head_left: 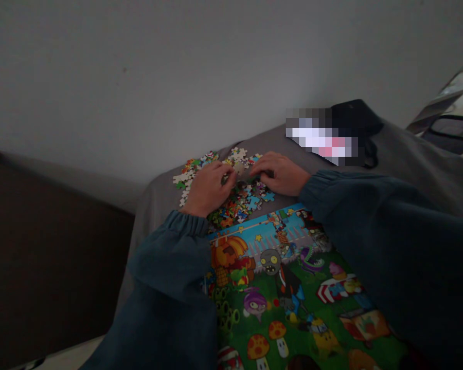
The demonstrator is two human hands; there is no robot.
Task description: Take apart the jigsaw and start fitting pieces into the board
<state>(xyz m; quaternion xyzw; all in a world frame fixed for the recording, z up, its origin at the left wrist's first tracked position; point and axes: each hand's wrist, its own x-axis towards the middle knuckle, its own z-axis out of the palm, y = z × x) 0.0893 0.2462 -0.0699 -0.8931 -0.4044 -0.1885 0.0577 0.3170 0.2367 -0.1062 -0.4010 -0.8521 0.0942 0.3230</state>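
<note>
A heap of loose jigsaw puzzle pieces (pixel 250 200) lies on the grey cloth, some with the printed side up and some with the pale back showing. Over its left part is my left hand (pixel 210 187), with thumb and forefinger closed at the edge of a greyish puzzle piece (pixel 239 167). My right hand (pixel 280 173) hovers at the heap's right side, fingers bent and apart, with no piece visible in them. Just in front of the heap lies a colourful cartoon picture sheet (pixel 270 303) with zombies, mushrooms and a pumpkin; my sleeves cover parts of its sides.
The grey cloth-covered surface (pixel 150 226) meets a plain wall (pixel 139 92) at the back. A black bag (pixel 355 118) and a blurred-out bright object (pixel 320 139) rest at the back right. A dark brown panel (pixel 50 257) stands on the left.
</note>
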